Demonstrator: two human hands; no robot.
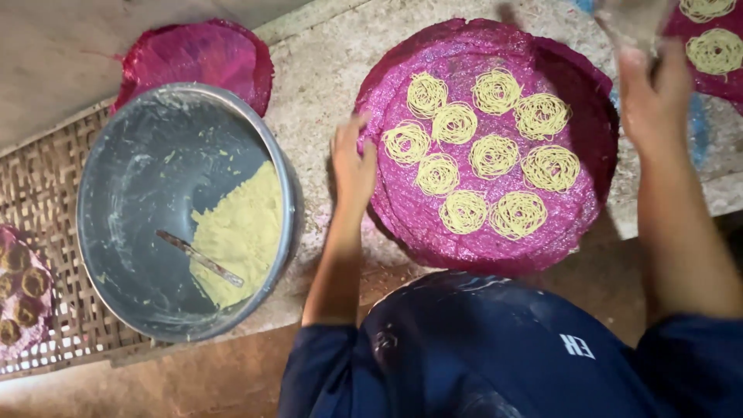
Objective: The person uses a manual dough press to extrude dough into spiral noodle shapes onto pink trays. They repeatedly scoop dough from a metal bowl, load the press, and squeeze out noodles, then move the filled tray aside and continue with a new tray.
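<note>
A round magenta woven tray lies in front of me with several yellow noodle coils laid on it. My left hand rests on the tray's left rim, fingers against the edge. My right hand is raised at the upper right and grips a blurred metal press above the tray's far right side.
A large metal bowl at left holds yellow dough and a spoon. It sits on a woven mat. Another magenta tray lies behind it, a tray with coils at top right, and dark coils at far left.
</note>
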